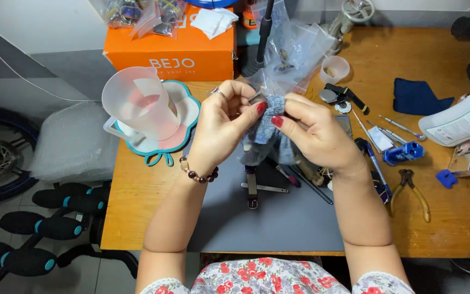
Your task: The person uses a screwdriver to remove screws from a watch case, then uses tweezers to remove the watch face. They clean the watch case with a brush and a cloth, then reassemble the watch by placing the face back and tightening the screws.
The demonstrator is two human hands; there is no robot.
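Observation:
My left hand (221, 128) and my right hand (316, 130) meet above the grey mat (278, 218), both pinching a blue-grey cloth (270, 128) wrapped around a small metal piece (255, 98). The cloth hangs down between my hands. Under them a watch strap (252, 188) lies on the mat with tweezers (265, 188) and thin hand tools (311, 188). My left wrist wears a bead bracelet (198, 173).
A frosted plastic jug (137, 103) stands on a flower-shaped coaster (183, 117) at left. Behind are an orange box (172, 49) and plastic bags (292, 51). Right of my hands lie pliers (413, 191), screwdrivers (393, 130), a blue tool (403, 152), a dark blue cloth (417, 97) and a white bottle (458, 121).

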